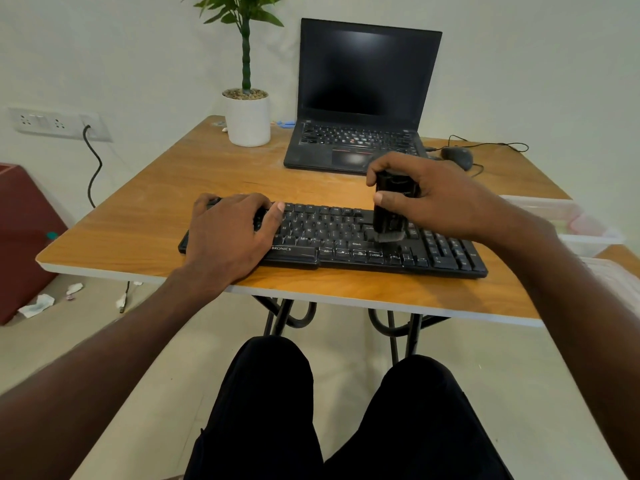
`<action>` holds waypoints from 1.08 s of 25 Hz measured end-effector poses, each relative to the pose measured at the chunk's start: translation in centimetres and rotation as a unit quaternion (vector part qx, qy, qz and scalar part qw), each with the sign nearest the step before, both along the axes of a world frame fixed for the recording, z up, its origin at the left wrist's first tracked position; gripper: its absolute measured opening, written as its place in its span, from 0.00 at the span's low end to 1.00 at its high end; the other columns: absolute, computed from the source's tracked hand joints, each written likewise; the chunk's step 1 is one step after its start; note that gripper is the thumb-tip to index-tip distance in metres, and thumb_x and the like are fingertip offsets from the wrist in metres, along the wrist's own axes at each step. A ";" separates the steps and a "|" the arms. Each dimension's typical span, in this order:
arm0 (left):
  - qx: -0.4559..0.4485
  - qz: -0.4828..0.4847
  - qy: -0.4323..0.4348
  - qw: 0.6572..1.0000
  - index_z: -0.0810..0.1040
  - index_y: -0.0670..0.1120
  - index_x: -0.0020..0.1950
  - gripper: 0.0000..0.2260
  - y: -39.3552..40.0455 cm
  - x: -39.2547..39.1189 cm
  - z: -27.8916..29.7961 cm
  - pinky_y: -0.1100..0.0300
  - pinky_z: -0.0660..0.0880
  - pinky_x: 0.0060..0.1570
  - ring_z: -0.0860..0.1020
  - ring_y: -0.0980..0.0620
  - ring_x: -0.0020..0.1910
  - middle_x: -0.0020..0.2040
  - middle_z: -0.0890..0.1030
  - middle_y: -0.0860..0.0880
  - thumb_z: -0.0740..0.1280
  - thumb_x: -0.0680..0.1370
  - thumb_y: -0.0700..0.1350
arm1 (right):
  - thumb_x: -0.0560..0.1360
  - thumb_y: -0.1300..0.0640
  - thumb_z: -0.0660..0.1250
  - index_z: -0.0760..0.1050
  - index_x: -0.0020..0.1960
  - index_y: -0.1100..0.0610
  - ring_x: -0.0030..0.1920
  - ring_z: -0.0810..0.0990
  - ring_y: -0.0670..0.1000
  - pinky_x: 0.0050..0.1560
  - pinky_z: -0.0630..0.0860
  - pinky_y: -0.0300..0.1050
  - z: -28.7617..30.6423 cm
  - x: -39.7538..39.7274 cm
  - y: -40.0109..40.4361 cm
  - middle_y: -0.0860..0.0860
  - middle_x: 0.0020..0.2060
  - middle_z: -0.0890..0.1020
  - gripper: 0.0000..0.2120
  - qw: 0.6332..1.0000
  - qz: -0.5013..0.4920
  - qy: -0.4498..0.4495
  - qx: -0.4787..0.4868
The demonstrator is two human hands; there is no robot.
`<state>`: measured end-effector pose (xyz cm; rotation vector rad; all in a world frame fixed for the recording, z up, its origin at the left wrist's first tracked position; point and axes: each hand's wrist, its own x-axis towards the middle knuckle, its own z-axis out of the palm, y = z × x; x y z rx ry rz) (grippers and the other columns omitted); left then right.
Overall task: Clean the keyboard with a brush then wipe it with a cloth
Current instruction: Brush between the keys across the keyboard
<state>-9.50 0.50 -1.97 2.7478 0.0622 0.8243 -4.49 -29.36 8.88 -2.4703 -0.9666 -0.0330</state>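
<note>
Brushing stage, judging by the layout: right hand [426,194] wrapped round a black brush [389,206], thumb and fingers curled on its upper body, bristles down and touching the keys right of centre on the keyboard [346,240]. Left hand [228,230] laid flat, fingers fairly straight, pressing the keyboard's left end and holding nothing. Keyboard lying near the front edge of the tabletop [138,220], before a laptop [363,95]. Probably light and stiff, inclined to slide (hence the steadying palm); keys loose enough to catch. Best held at the ends. No cloth identifiable.
</note>
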 end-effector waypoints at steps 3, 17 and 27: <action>0.000 -0.001 0.002 1.000 0.82 0.54 0.59 0.25 0.0 0.0 0.0 0.42 0.62 0.71 0.81 0.51 0.54 0.54 0.86 0.53 0.49 0.86 0.65 | 0.81 0.51 0.67 0.74 0.56 0.39 0.53 0.81 0.47 0.46 0.81 0.45 1.0 0.1 -0.8 0.42 0.51 0.78 0.08 0.996 0.027 0.076 -0.037; 0.011 0.001 0.006 1.000 0.81 0.53 0.59 0.27 0.1 0.0 -0.1 0.41 0.63 0.72 0.82 0.49 0.53 0.53 0.86 0.51 0.48 0.86 0.66 | 0.82 0.49 0.66 0.71 0.58 0.38 0.50 0.80 0.43 0.44 0.78 0.40 1.7 -0.4 -1.7 0.42 0.51 0.78 0.08 0.996 0.032 0.048 -0.075; 0.015 -0.002 0.001 1.000 0.81 0.52 0.59 0.26 0.2 -0.1 -0.1 0.40 0.62 0.73 0.82 0.48 0.54 0.54 0.86 0.50 0.48 0.86 0.65 | 0.82 0.48 0.65 0.71 0.59 0.37 0.47 0.80 0.41 0.41 0.77 0.36 0.0 -2.7 -3.0 0.40 0.49 0.78 0.09 0.998 0.041 -0.037 -0.035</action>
